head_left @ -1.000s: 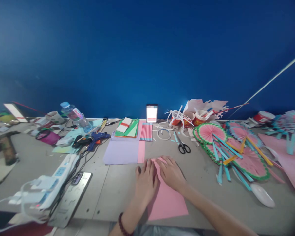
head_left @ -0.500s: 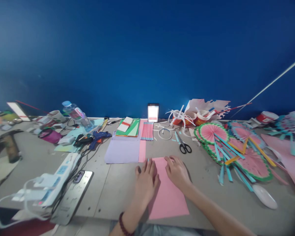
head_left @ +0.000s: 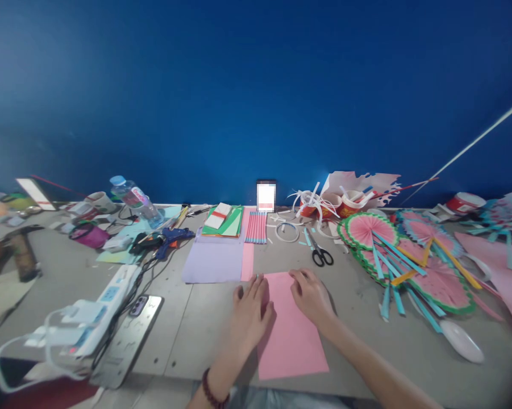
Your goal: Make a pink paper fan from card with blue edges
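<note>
A sheet of pink paper (head_left: 290,335) lies flat on the table in front of me. My left hand (head_left: 250,309) rests at its upper left edge, fingers stretched forward and thumb apart. On the upper right edge lies my right hand (head_left: 312,295), its fingers lightly bent and spread over the paper. Neither hand grips anything. Beyond the sheet are a purple sheet (head_left: 213,260), a bundle of pink and blue pleated strips (head_left: 256,227) and black-handled scissors (head_left: 321,257).
Watermelon-patterned paper fans (head_left: 441,284) and a white spoon (head_left: 462,341) lie to the right. Red paper cups (head_left: 350,205) stand at the back. Leftward are a phone (head_left: 128,341), a power strip (head_left: 106,309), a blue glue gun (head_left: 173,238), a bottle (head_left: 138,201) and a hammer (head_left: 23,255).
Both hands have drawn slightly apart along the sheet's upper edges, the left one leftward and the right one rightward. The pink paper stays in place.
</note>
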A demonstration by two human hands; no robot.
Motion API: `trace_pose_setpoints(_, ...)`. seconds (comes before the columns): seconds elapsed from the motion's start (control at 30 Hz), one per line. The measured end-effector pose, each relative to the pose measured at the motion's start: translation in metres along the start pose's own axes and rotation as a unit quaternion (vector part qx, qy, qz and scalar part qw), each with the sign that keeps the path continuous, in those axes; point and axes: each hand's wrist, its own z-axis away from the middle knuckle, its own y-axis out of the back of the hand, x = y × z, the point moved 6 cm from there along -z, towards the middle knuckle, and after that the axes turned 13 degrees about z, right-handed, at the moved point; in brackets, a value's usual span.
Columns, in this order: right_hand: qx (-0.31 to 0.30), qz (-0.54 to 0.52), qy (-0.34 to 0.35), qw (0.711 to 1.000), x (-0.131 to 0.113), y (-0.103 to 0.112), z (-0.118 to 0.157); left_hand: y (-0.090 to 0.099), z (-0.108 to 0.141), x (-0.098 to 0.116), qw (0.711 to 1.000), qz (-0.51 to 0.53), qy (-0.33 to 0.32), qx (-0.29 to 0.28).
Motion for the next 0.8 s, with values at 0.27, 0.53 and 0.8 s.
trace_pose_setpoints(0.27,-0.022,-0.019,0.013,1.000,0.005,-0.004,-0.003,0.005,-0.001,-0.030,0.975,0.207,0.042,0.064)
trace_pose_setpoints(0.53,-0.131,0.054,0.085,0.986,-0.018,0.010,-0.003,0.019,-0.004,-0.030,0.968,0.187,0.007,0.170)
trace_pose_setpoints(0.8,-0.138,0.118,0.144,0.973,-0.025,0.009,0.012,-0.009,-0.013,0.012,0.987,-0.075,-0.100,0.096)
